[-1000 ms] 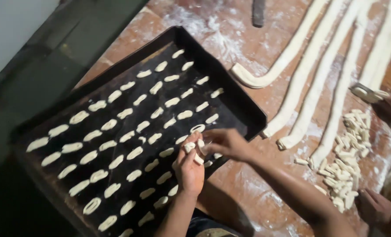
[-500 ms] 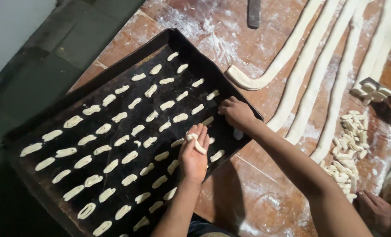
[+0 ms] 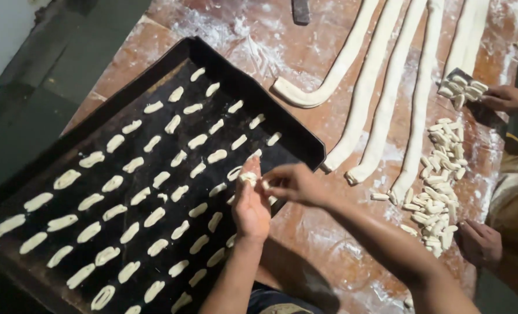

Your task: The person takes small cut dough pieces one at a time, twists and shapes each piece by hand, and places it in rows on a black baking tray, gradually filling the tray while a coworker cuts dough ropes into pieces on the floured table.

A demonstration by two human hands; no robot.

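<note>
A black baking tray point(image 3: 305, 139) lies on the floured table, filled with rows of small pale dough pieces point(image 3: 154, 215). My left hand point(image 3: 252, 208) hovers over the tray's near right edge, palm up, holding a few dough pieces point(image 3: 248, 176) at its fingertips. My right hand point(image 3: 294, 183) is right beside it, with thumb and fingers pinched on a dough piece at my left hand's fingertips.
Several long dough ropes point(image 3: 386, 99) run down the reddish table point(image 3: 328, 244). A pile of cut dough bits point(image 3: 439, 192) lies at the right. Another person's hand point(image 3: 506, 97) holds a metal scraper point(image 3: 462, 87) loaded with pieces; their other hand point(image 3: 479, 244) rests lower right. A dark tool point(image 3: 300, 10) lies at the top.
My right hand was out over the tray's far right corner half a second ago; it has drawn back to my left hand. The other person's scraper hand has shifted slightly.
</note>
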